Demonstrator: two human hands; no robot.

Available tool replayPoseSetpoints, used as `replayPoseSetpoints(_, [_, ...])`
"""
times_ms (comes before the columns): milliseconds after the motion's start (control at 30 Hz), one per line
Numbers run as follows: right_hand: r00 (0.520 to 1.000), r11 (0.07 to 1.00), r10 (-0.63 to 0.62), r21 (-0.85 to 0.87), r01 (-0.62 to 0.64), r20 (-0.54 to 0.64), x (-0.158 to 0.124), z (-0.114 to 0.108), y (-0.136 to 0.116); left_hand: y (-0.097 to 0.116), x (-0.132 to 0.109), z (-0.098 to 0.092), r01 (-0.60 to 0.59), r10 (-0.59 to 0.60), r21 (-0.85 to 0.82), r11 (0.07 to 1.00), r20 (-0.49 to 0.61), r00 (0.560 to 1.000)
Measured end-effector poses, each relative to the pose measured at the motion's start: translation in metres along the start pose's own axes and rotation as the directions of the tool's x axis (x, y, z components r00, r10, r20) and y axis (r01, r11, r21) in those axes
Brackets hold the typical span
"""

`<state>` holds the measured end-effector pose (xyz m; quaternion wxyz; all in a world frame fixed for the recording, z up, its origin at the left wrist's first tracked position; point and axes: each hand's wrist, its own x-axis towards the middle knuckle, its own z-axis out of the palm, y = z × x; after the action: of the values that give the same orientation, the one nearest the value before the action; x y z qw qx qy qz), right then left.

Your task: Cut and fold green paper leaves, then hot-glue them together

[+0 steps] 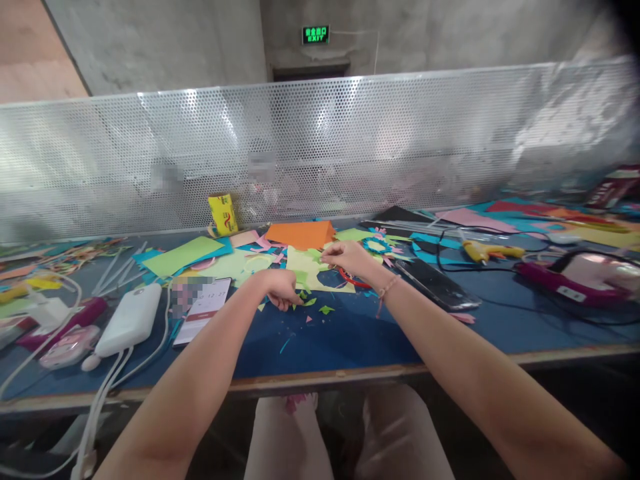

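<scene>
Your right hand [345, 259], bracelet [386, 288] at the wrist, is over the far edge of the work area; its grip is together, thumb and fingertips pinched on a light-green piece [316, 255]. Your left hand [284, 288] is lower and nearer, fingers curled down at the bench [320, 357], 1 fingertip beside the green scraps [326, 309]; you cannot tell whether this grip is clamped on a scrap. The light-green piece is above a pale-yellow sheet [327, 281], which lies between and beyond your hands. A red loop [351, 278] shows partly under your right hand.

Far of your hands stand an orange folded sheet [300, 235] and, to its left, a yellow box [223, 213]. A green sheet [185, 257] overlaps a blue one at left. To the left of your left hand lie a lit phone [200, 317] and a white power bank [129, 320]; to the right of your right hand, a dark phone [437, 285], with a yellow glue gun [490, 252] farther right. Behind the bench runs a perforated panel [200, 153].
</scene>
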<state>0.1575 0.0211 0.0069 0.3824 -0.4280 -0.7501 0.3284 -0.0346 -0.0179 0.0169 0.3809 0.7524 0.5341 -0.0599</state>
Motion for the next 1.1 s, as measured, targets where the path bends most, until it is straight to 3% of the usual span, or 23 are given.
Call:
replayPoseSetpoints(100, [1.0, 1.0, 0.011, 0.012, -0.011, 0.003, 0.001, 0.0, 0.002, -0.003, -0.001, -0.003, -0.048, 0.049, -0.019, 0.999, 0.054, 0.997])
replayPoseSetpoints(233, [1.0, 1.0, 0.002, 0.008, -0.002, 0.018, 0.002, 0.0, 0.001, 0.0, -0.006, -0.007, 0.002, -0.001, -0.04, 0.999, 0.019, 1.0])
replayPoseSetpoints(333, [0.993, 0.999, 0.011, 0.037, -0.016, 0.117, 0.001, -0.001, 0.001, 0.005, -0.013, -0.009, -0.009, 0.009, -0.029, 1.0, 0.004, 1.0])
replayPoseSetpoints(400, [0.977, 0.997, 0.026, 0.061, -0.039, 0.211, -0.001, -0.001, 0.001, 0.006, -0.016, -0.012, -0.071, 0.072, -0.019, 0.997, 0.074, 0.995])
replayPoseSetpoints(500, [0.924, 0.997, 0.026, 0.053, -0.05, 0.382, -0.005, -0.002, 0.0, 0.003, -0.016, -0.013, -0.148, 0.146, -0.009, 0.989, 0.206, 0.968])
replayPoseSetpoints(600, [0.831, 0.999, 0.04, -0.015, -0.038, 0.554, -0.009, -0.002, -0.003, -0.001, -0.013, -0.012, -0.114, 0.113, -0.008, 0.993, 0.212, 0.971])
replayPoseSetpoints(733, [0.782, 0.997, 0.076, -0.053, -0.056, 0.619, -0.012, 0.001, -0.005, 0.0, -0.011, -0.008, -0.025, 0.018, 0.036, 0.999, 0.166, 0.986])
replayPoseSetpoints(867, [0.747, 0.991, 0.131, -0.068, -0.115, 0.652, -0.014, 0.003, -0.005, 0.001, -0.015, -0.01, -0.042, 0.033, 0.101, 0.994, 0.089, 0.995])
replayPoseSetpoints(967, [0.717, 0.991, 0.129, -0.109, -0.074, 0.685, -0.013, 0.001, -0.006, 0.001, -0.015, -0.014, -0.092, 0.107, 0.168, 0.981, -0.081, 0.991])
replayPoseSetpoints(1033, [0.705, 0.984, 0.132, -0.179, -0.007, 0.697, -0.012, -0.001, -0.007, 0.001, -0.013, -0.016, -0.106, 0.159, 0.239, 0.965, -0.214, 0.964])
replayPoseSetpoints(1100, [0.704, 0.96, 0.133, -0.268, 0.084, 0.698, -0.011, -0.002, -0.008, 0.002, -0.009, -0.015, -0.098, 0.184, 0.31, 0.946, -0.264, 0.947])
